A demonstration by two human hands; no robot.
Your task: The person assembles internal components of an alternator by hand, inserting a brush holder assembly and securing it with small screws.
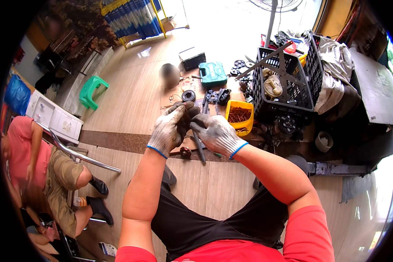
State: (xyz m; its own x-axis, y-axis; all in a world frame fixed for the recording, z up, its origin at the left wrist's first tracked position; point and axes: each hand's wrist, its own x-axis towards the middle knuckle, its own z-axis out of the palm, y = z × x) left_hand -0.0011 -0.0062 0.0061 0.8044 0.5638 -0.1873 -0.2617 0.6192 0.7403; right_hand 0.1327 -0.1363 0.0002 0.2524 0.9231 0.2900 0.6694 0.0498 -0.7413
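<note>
My left hand (168, 129) and my right hand (217, 133) meet in front of me, both in whitish knit work gloves with blue cuffs and blackened fingers. Their fingers are closed together around something small and dark, too hidden to name. Just below them a dark rod-like tool (199, 147) lies on the floor, beside a round copper-brown part (185, 151). Beyond the hands sit a black ring-shaped part (188, 95) and several black machine parts (217, 96). Near my right hand stands a yellow container (245, 126) filled with reddish-brown wire-like scraps.
A teal tool case (212, 74) lies farther off. At right, a black plastic crate (261, 99) holds a metal bracket; a white bucket (323, 142) stands nearer. A green stool (93, 91) is at left, where a seated person (52, 170) sits beside a metal rail (87, 160).
</note>
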